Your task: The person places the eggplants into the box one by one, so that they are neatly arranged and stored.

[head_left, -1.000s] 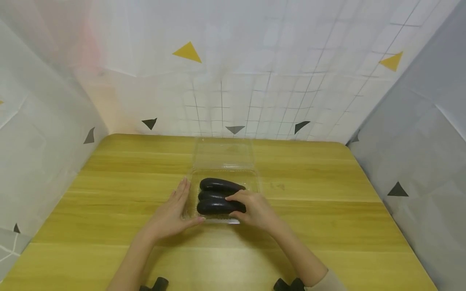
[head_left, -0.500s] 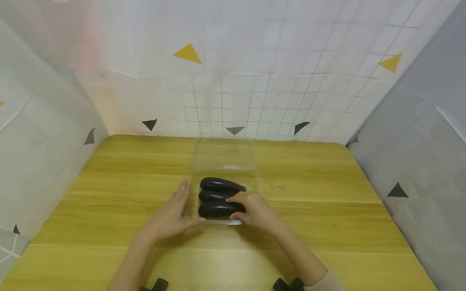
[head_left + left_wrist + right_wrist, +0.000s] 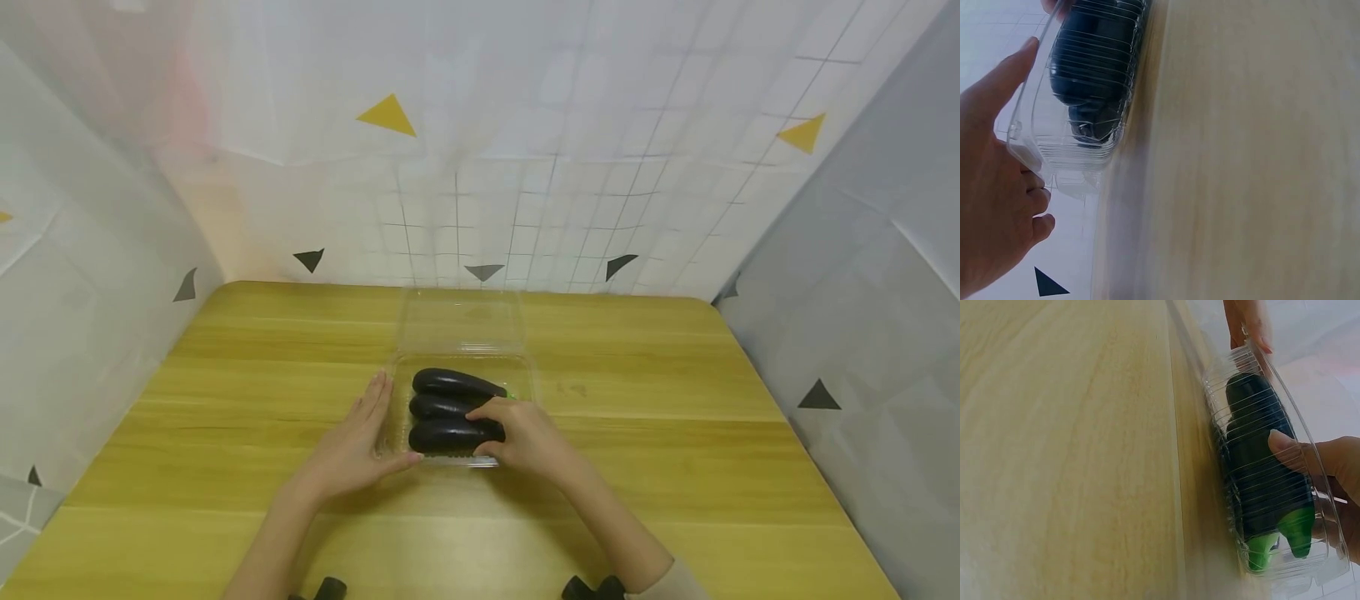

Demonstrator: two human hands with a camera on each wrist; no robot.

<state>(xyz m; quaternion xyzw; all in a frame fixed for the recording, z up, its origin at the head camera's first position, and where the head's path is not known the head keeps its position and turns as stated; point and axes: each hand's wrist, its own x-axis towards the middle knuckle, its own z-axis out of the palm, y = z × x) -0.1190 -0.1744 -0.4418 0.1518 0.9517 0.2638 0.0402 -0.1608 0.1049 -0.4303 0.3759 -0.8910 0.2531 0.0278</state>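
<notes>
"Head view first: what lay where?"

"We saw a front eggplant [image 3: 453, 435], a middle eggplant [image 3: 437, 407] and a rear eggplant [image 3: 456, 382] side by side in a clear container [image 3: 517, 367], about midway between the left and right edges of the desk [image 3: 675, 458]. Its lid [image 3: 461, 321] lay folded open toward the rear edge."

"How were we holding things?"

"We had the right hand [image 3: 525, 433] clamped on the front eggplant near its narrow end, thumb on the near side, fingers over the top. Right wrist view showed our thumb short of a green stem [image 3: 1299, 532]. Our left hand [image 3: 348, 454] gripped no eggplant; its fingers lay straight along the container's left wall, thumb at the corner nearest us."

"Which relation mattered most, in our judgement?"

"We judged it was the long axis: the front eggplant ran left to right, roughly parallel to the desk's rear edge, broad end toward the left hand. Our right hand was nearer, its pinch crossing that axis. We noticed a lower stem [image 3: 1262, 551] too, but couldn't tell how that eggplant rested."
</notes>
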